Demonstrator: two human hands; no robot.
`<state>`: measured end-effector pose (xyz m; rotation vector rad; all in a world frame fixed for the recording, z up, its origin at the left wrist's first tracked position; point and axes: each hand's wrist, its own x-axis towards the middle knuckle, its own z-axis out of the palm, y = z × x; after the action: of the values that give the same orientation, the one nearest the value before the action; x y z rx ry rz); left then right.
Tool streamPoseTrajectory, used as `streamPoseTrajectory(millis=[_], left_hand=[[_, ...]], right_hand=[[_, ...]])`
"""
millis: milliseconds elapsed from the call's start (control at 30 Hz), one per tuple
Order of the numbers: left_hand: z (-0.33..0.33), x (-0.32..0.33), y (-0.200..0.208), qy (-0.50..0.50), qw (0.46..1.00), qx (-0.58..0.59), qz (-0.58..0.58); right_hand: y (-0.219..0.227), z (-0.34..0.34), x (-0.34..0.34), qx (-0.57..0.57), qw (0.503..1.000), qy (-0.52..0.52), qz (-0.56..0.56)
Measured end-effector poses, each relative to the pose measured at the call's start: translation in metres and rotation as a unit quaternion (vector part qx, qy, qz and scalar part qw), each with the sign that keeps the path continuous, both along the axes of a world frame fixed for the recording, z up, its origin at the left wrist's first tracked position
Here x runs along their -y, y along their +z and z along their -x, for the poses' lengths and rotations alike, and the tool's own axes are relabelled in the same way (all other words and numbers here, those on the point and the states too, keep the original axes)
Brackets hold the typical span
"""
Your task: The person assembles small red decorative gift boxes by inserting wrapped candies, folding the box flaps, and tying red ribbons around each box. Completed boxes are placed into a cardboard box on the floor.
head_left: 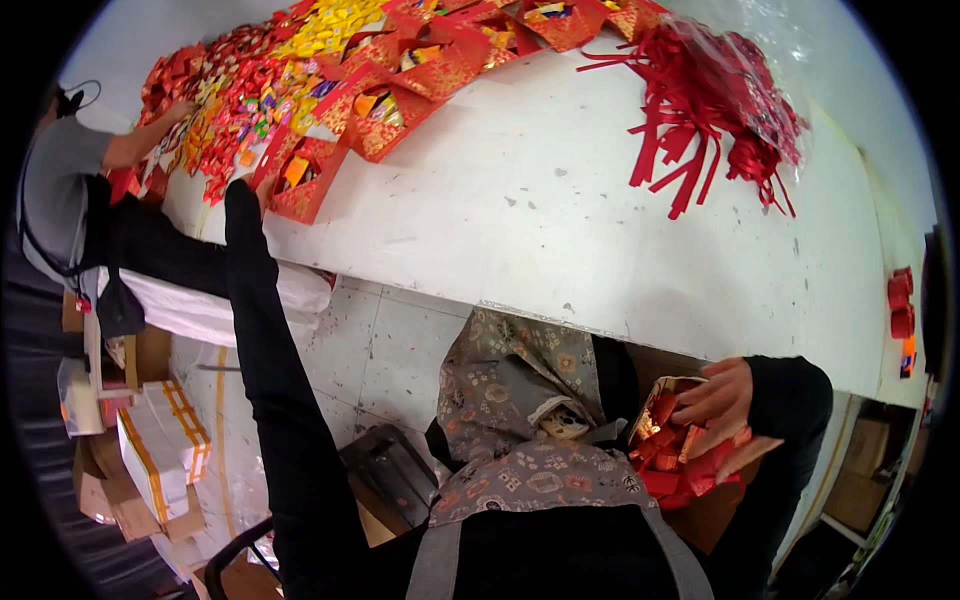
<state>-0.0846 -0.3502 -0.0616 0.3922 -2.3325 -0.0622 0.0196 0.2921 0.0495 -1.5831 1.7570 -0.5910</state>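
1. From where I stand the light is cool and fairly even, brightest across the white tabletop (480,230); I cannot tell its source.
2. Small white glints catch on the clear plastic (745,75).
3. Below the table edge it turns dimmer; the black sleeves (280,390) swallow nearly all detail.
4. The right hand (728,392) looks slightly soft.
5. Straight edges bow outward, and the corners fall to black.

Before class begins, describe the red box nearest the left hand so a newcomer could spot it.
On the white table, follow the row of gold-patterned red boxes to its lower end. The end box, beside the left hand, shows an orange packet inside; no neighbour sits closer to the table's near edge.
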Motion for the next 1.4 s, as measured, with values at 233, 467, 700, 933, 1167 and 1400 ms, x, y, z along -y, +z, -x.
streamPoseTrajectory(millis=[233, 467, 700, 933, 1167, 1400], left_hand=[[-0.066, -0.143, 0.041, -0.146, 0.964, 0.184, -0.122], [-0.088, -0.300, 0.012, -0.404, 0.824, 0.268, -0.294], [-0.092, -0.380, 0.019, -0.369, 0.884, 0.139, -0.251], [-0.088, -0.382, 0.019, -0.347, 0.891, 0.123, -0.267], [-0.088, -0.381, 0.013, -0.354, 0.886, 0.108, -0.281], [-0.086, -0.382, 0.015, -0.367, 0.881, 0.099, -0.283]], right_hand=[[-0.072, 0.033, 0.115, 0.016, 0.942, -0.261, 0.211], [-0.089, 0.051, 0.141, -0.062, 0.890, -0.348, 0.288], [-0.124, 0.147, 0.014, -0.350, 0.787, -0.449, 0.239], [-0.101, 0.151, 0.009, -0.379, 0.817, -0.414, 0.130], [-0.083, 0.061, 0.088, -0.153, 0.827, -0.484, 0.240], [-0.066, 0.061, 0.102, 0.029, 0.805, -0.571, 0.156]])
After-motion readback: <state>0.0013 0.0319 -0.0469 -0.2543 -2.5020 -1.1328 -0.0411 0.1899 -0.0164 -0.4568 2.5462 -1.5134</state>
